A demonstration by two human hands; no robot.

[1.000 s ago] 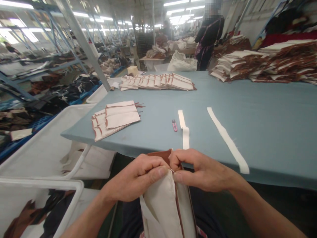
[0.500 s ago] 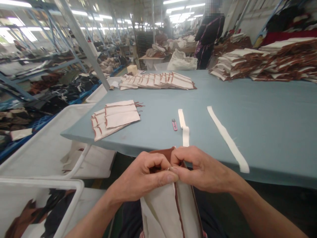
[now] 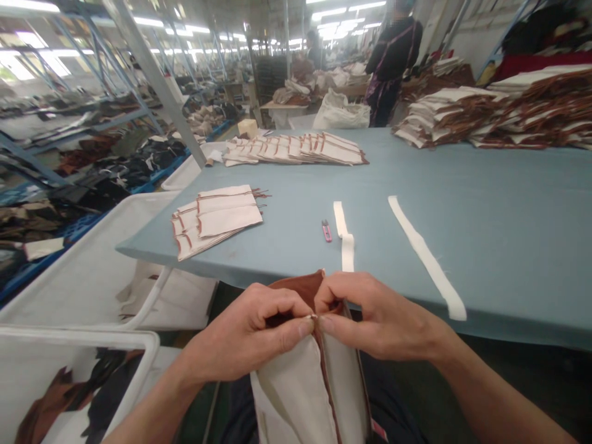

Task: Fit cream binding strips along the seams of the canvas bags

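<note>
A cream fabric piece (image 3: 296,388) with brown edging and a brown inner side hangs over my lap, in front of the table's edge. My left hand (image 3: 259,333) pinches its top edge between thumb and forefinger. Right beside it, my right hand (image 3: 370,314) grips the same edge, with the thumbs close together at the brown seam. What lies under the fingertips is partly hidden. Beyond my hands, pink thread snips (image 3: 327,230) lie on the blue-green table (image 3: 287,246), near a short folded white strip (image 3: 345,237). A longer white strip (image 3: 428,259) rests farther right.
At the table's left lies a small stack of cream pieces (image 3: 217,219); a longer row (image 3: 296,149) lies behind it. Large brown-and-cream piles (image 3: 499,111) fill the far right. White bins (image 3: 92,271) stand at the left. A person (image 3: 393,61) stands beyond the table.
My left hand has shifted slightly left along with the fabric piece, and the thumbs are a little farther apart. The brown inner side shows more. Both hands keep their pinch.
</note>
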